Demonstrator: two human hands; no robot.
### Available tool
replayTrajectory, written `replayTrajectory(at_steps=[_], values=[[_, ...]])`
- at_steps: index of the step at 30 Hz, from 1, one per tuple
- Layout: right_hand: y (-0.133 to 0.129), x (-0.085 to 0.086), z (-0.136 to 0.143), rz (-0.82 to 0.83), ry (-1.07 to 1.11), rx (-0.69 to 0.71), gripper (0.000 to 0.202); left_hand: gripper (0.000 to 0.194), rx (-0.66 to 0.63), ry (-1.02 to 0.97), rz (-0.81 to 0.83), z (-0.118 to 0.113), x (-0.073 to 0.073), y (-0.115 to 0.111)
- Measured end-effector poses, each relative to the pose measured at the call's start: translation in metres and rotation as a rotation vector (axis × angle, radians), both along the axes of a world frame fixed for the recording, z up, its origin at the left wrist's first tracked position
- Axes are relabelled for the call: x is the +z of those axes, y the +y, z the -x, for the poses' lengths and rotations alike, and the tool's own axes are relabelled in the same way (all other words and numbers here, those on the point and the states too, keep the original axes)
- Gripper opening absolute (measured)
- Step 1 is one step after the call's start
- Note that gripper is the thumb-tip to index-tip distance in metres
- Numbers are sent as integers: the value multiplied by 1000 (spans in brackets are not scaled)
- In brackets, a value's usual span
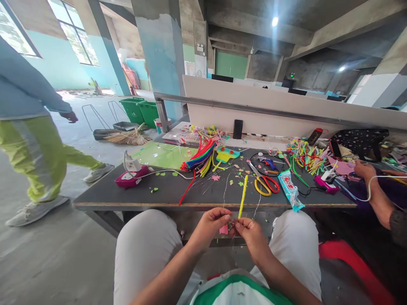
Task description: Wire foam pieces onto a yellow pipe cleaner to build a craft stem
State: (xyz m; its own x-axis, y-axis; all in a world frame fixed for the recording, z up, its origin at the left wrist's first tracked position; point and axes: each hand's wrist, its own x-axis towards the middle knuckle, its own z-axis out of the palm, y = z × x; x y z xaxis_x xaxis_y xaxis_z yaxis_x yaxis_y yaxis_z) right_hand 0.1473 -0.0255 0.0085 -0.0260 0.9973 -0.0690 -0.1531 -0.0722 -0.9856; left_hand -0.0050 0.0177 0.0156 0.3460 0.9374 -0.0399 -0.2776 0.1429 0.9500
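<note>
Over my lap, just off the table edge, my two hands work close together. My right hand is closed in a pinch at the lower end of an upright yellow pipe cleaner. Beside it my left hand is closed too, its thumb and finger pressed together; what they pinch is too small to make out. A thin pale wire rises by the left fingers, another thin wire by the right. Below the fingertips hangs a small pink piece, partly hidden.
On the dark table lie scissors, a blue wrapper, a bundle of coloured pipe cleaners and a magenta glue-gun-like tool with a cord. A phone leans at the back. A co-worker's hand is at right; a person walks at left.
</note>
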Motion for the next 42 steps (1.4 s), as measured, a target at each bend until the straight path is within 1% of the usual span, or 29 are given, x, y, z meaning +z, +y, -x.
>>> replayTrajectory(at_steps=[4, 9, 12, 14, 16, 19, 23, 25, 27, 30, 33, 36, 40, 42], values=[[1, -6, 0, -9, -38, 12, 38, 25, 20, 6, 30, -1, -10, 1], [1, -6, -2, 34, -53, 70, 40, 23, 109, -20, 30, -6, -21, -3], [1, -5, -4, 39, -66, 81, 40, 25, 104, -22, 62, -8, -24, -4], [1, -5, -5, 33, -80, 84, 40, 28, 56, -20, 82, -9, -26, -6], [2, -4, -5, 30, -77, 90, 39, 33, -23, -35, 85, -11, -28, -8], [3, -4, -5, 30, -61, 123, 38, 37, -123, -99, 104, -14, -29, -12], [3, -3, -9, 24, -47, 229, 37, 42, -201, -186, 214, -19, -26, -17], [3, -4, -12, 18, -34, 267, 37, 46, -227, -200, 262, -20, -25, -18], [3, -6, -14, 26, 14, 288, 37, 46, -239, -193, 272, -20, -25, -19], [3, -13, -16, 64, 129, 290, 36, 44, -250, -143, 224, -19, -25, -19], [4, -21, -18, 98, 245, 281, 33, 40, -256, -85, 127, -17, -23, -18], [6, -25, -19, 134, 311, 298, 33, 36, -256, -25, 39, -15, -19, -15], [6, -22, -20, 145, 283, 364, 43, 34, -258, 18, -4, -17, -20, -14], [5, -19, -19, 110, 206, 388, 48, 32, -215, -12, 3, -20, -23, -16]])
